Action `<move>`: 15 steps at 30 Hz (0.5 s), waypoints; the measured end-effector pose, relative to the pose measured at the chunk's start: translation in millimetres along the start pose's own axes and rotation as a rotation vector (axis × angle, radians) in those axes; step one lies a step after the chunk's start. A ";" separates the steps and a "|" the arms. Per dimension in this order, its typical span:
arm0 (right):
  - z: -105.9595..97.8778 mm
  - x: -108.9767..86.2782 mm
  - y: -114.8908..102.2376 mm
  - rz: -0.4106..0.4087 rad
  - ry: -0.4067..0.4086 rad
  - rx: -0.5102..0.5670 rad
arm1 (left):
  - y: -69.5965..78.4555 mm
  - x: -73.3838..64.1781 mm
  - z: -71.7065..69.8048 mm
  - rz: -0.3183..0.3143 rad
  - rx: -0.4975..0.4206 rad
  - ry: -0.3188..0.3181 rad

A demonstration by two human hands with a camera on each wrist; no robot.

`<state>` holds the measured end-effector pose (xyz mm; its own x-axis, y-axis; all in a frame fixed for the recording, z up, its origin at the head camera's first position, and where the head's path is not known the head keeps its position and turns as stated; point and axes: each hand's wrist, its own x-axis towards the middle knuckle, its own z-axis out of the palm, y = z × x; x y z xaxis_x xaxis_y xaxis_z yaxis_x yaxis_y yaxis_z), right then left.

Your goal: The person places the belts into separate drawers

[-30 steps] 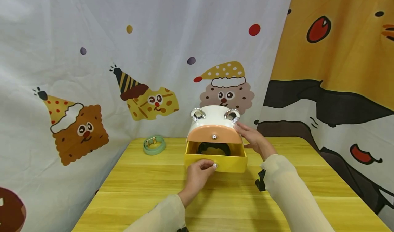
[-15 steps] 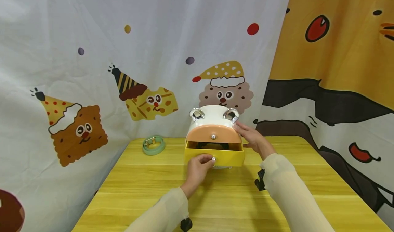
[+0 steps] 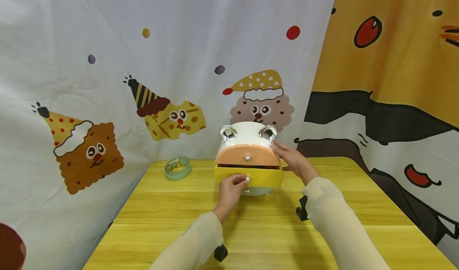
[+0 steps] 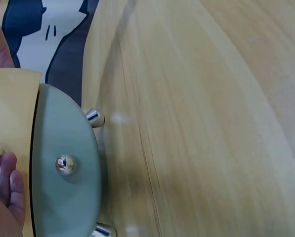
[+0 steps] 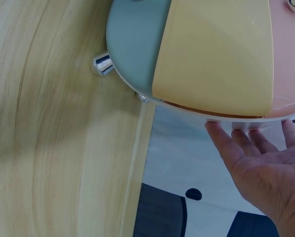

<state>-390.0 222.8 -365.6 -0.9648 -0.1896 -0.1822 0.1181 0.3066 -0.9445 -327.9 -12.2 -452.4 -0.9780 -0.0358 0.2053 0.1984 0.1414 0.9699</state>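
Note:
A small white drawer box [image 3: 247,132] with two silver rings on top stands toward the back of the table. Its front has an orange top drawer [image 3: 233,156], a yellow middle drawer [image 3: 265,177] and a grey-green bottom drawer [image 4: 68,197]. The yellow drawer sticks out slightly, with a thin dark gap above it. My left hand [image 3: 229,192] pinches the silver knob [image 3: 248,179] of that drawer. Against the box's right side, the fingers of my right hand [image 5: 266,163] rest straight. What lies inside the yellow drawer is hidden.
A rolled green belt [image 3: 178,169] with a gold buckle lies at the back left of the wooden table [image 3: 172,210]. Behind the table hangs a printed curtain [image 3: 193,43]. Short silver feet [image 5: 103,64] hold the box up.
My left hand has pushed the yellow drawer inward, from well out to almost flush. The dark coiled thing in it has gone from sight. My right hand has stayed at the box's side.

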 end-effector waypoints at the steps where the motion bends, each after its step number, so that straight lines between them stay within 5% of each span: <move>1: 0.1 0.3 0.1 0.001 0.001 0.002 | -0.1 0.9 0.2 0.003 0.001 0.003; 15: -0.2 0.8 0.3 0.002 0.012 -0.001 | -1.2 15.8 5.2 -0.015 0.001 0.027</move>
<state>-390.8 222.9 -366.0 -0.9673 -0.1782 -0.1807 0.1195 0.3081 -0.9438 -343.9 -7.8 -451.0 -0.9789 -0.0643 0.1940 0.1835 0.1414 0.9728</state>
